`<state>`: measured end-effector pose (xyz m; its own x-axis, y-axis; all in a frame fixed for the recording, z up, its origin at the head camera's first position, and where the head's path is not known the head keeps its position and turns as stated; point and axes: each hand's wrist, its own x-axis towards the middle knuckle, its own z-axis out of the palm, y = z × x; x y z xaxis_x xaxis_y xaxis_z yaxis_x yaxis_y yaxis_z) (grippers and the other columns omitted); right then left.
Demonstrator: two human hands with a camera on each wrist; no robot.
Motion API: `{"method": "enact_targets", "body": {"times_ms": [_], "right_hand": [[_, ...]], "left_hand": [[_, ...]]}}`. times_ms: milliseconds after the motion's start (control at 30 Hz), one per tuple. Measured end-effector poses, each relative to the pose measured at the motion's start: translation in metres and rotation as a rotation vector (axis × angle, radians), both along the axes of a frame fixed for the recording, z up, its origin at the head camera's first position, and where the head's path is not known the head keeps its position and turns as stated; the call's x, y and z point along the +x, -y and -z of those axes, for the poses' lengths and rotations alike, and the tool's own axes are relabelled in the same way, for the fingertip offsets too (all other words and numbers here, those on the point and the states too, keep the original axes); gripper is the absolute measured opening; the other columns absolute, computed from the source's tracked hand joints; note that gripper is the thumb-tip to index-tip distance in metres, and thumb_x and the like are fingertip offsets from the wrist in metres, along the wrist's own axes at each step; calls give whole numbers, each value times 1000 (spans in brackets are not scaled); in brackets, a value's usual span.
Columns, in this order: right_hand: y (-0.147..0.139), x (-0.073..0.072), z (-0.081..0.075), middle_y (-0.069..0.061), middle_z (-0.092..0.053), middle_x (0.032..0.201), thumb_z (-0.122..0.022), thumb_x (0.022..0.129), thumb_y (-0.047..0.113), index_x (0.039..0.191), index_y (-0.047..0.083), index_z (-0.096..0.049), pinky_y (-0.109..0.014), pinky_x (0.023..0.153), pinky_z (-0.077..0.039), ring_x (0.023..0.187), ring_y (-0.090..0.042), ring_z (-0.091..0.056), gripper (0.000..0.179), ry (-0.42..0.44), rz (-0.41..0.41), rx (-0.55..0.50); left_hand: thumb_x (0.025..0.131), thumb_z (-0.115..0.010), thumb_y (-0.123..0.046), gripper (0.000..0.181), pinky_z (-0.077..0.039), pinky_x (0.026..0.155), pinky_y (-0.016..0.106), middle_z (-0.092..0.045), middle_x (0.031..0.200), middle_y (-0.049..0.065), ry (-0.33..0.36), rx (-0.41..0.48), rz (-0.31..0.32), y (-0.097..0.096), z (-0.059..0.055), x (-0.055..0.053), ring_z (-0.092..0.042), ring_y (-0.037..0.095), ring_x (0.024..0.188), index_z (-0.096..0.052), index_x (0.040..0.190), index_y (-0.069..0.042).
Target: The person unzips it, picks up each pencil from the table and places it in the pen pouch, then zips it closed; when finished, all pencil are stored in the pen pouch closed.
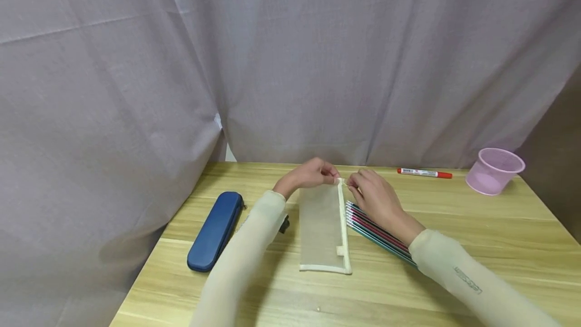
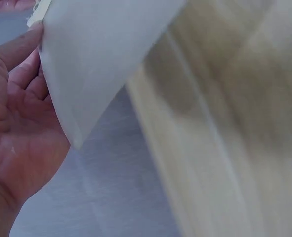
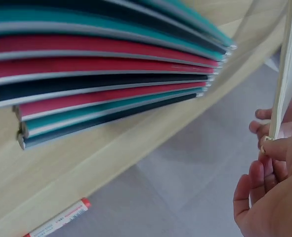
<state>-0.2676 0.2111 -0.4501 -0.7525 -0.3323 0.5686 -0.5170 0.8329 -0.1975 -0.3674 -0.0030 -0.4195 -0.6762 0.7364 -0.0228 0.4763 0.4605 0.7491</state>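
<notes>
A pale cream mesh zip pouch [image 1: 320, 231] lies on the table, its zipper edge on the right side. My left hand [image 1: 313, 173] pinches the pouch's far corner between thumb and fingers; the left wrist view shows that corner lifted, the pouch [image 2: 96, 54] hanging from the thumb and fingers. Just beside it, my right hand [image 1: 374, 196] pinches the small zipper pull at the far end of the zipper. Beneath the right hand and forearm is a row of green, red and black pencils [image 3: 106, 69], partly hidden in the head view.
Left of the pouch sits a dark blue zip case [image 1: 215, 231], with a small black object [image 1: 284, 224] partly behind the left sleeve. A red marker [image 1: 424, 173] and a pink mesh basket [image 1: 495, 170] stand toward the back right. A grey curtain [image 1: 308, 64] hangs behind the table.
</notes>
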Motion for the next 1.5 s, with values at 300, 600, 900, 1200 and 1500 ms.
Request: {"method": "enact_targets", "body": {"times_ms": [300, 600, 900, 1200, 1500], "right_hand": [[-1, 27, -12, -3, -67, 88, -79, 88, 2, 93, 8, -70, -43, 78, -53, 86, -23, -63, 12, -146, -83, 19], [1, 57, -8, 3, -66, 86, -84, 81, 1, 91, 12, -70, -40, 76, -54, 83, -17, -62, 20, -140, -114, 67], [6, 87, 2, 6, -68, 89, -87, 77, 2, 90, 14, -69, -35, 74, -54, 82, -12, -61, 25, -175, -199, 113], [11, 111, 15, 8, -65, 91, -76, 85, 11, 91, 17, -68, -35, 81, -54, 88, -12, -63, 12, -213, -245, 111], [4, 108, 5, 12, -68, 93, -86, 77, 6, 93, 20, -71, -32, 78, -54, 86, -8, -63, 25, -182, -243, 48]], "left_hand": [[103, -68, -18, 14, -53, 90, 23, -77, 108, 3, -81, -5, 57, -2, -28, 7, -66, 10, 101, -76, 109, -9], [104, -67, -20, 15, -52, 82, 22, -77, 107, 4, -142, -5, 24, -1, -39, 7, -67, 15, 97, -74, 112, -10], [105, -64, -17, 16, -55, 89, 24, -76, 108, 8, -264, 7, -40, 5, -42, 1, -70, 17, 101, -73, 113, -6], [105, -63, -14, 13, -54, 91, 30, -75, 109, 9, -326, 42, -110, 11, -43, -4, -68, 21, 103, -72, 110, -6], [105, -63, -12, 11, -58, 98, 30, -74, 114, 11, -407, 140, -107, 4, -46, -1, -71, 22, 110, -68, 112, -5]]}}
